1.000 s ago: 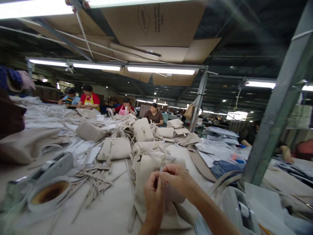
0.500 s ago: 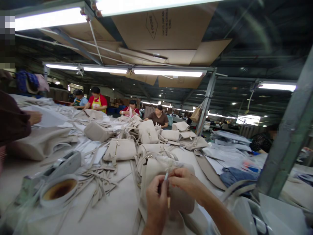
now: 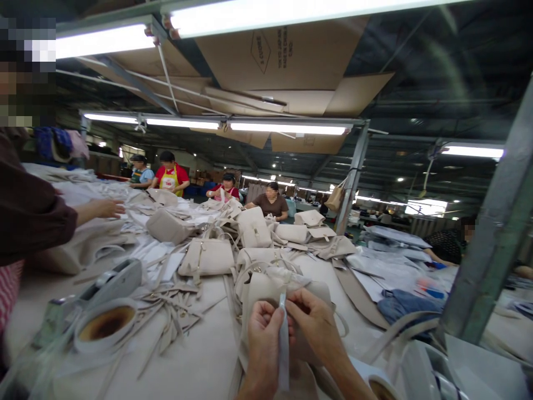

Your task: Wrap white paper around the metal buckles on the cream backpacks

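Observation:
My left hand is closed, pinching a narrow pale, shiny strip between thumb and fingers. The strip hangs down past the hand, its top end sticking up above the thumb. Right beside that top end, the thumb and fingers of my right hand are pressed together; what lies between them is hidden. Behind and under both hands is a beige handbag, partly covered by them. Crumpled whitish wrapping sits around the top of the bag.
Beige handbags and loose straps are piled ahead and to the left. A tape dispenser and tape roll stand at left. A co-worker's arm reaches in there. A metal post rises at right.
The pale strip now hangs visibly below my left hand. My right hand has shifted slightly right and down. The co-worker's hand at left has reached farther right over the table.

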Motion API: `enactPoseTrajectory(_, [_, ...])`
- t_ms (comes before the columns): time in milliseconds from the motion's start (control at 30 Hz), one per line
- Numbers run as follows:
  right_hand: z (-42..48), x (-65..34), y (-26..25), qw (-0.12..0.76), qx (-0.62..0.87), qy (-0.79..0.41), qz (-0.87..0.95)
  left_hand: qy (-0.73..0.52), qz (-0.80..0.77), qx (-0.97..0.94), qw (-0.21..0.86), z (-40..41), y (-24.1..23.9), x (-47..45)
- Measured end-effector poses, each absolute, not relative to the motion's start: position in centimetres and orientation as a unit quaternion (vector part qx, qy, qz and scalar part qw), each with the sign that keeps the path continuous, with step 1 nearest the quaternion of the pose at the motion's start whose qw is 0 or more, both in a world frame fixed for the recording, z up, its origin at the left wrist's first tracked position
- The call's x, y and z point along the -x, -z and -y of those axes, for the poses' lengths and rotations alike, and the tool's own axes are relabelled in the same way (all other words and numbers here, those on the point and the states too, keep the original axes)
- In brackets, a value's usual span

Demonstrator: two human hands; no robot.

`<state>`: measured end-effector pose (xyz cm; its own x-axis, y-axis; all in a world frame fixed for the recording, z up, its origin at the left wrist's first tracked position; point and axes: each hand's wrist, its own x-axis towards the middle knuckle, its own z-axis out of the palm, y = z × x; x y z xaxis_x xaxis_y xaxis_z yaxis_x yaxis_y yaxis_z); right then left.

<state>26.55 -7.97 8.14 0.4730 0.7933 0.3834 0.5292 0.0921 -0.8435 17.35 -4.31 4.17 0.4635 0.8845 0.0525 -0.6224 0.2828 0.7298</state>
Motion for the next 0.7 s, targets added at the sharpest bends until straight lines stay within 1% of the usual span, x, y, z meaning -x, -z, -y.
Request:
enactPoseTrajectory(67, [7.8, -26.3, -8.2, 0.574, 0.619, -0.221, 0.488, -0.479, -0.180, -0.357, 0.782, 4.4, -4.0, -17.4])
enactPoseTrajectory(167, [7.8, -26.4, -8.4, 0.616, 0.548, -0.377, 0.423, -0.468, -0.167, -0.344, 0.797, 4.3, -3.8, -17.2])
enactPoseTrajectory(267, [7.8, -26.8, -8.7, 0.624, 0.488, -0.466, 0.393, -0.451, -0.151, -0.324, 0.818, 4.0, -3.8, -16.9])
enactPoseTrajectory(400, [7.6, -27.2, -8.9, 0.641, 0.430, -0.511, 0.376, -0.418, -0.155, -0.318, 0.836, 3.5, -3.9, -16.5])
enactPoseTrajectory(533, [7.1, -27.3, -8.6, 0.648, 0.396, -0.530, 0.379, -0.421, -0.142, -0.332, 0.832, 3.6, -3.7, -16.5])
enactPoseTrajectory(600, [6.9, -27.4, -8.4, 0.646, 0.399, -0.531, 0.377, -0.438, -0.119, -0.357, 0.816, 3.7, -3.6, -16.5])
enactPoseTrajectory(700, [6.7, -27.7, -8.1, 0.650, 0.412, -0.517, 0.376, -0.468, -0.100, -0.430, 0.765, 3.9, -3.7, -16.1])
